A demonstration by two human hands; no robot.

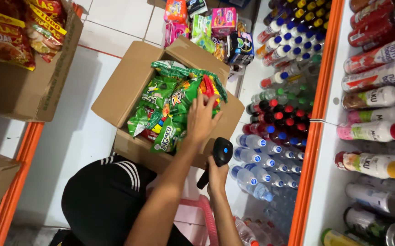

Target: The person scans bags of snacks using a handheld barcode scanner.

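Green snack packets (pixel 170 109) fill an open cardboard box (pixel 124 86) on the white tiled floor (pixel 70 136), and the left hand (pixel 202 119) lies on top of them, fingers spread and pressing down on the heap near its right side; it rests flat rather than closing on any one packet. Just below and to the right, the right hand (pixel 216 176) is closed around the grip of a black handheld barcode scanner (pixel 216 160), whose head with a small blue light points up toward the box's near edge. Both forearms reach forward over the person's knee in black trousers with white stripes (pixel 111 191). Right of the box, plastic bottles with blue, red and black caps (pixel 270 136) stand packed on the floor beside an orange-edged shelf (pixel 320 91) holding bottles laid on their sides. Beyond the box sit small colourful packages (pixel 206 23). At the upper left another cardboard box (pixel 33 86) holds red and yellow snack bags (pixel 10 36).
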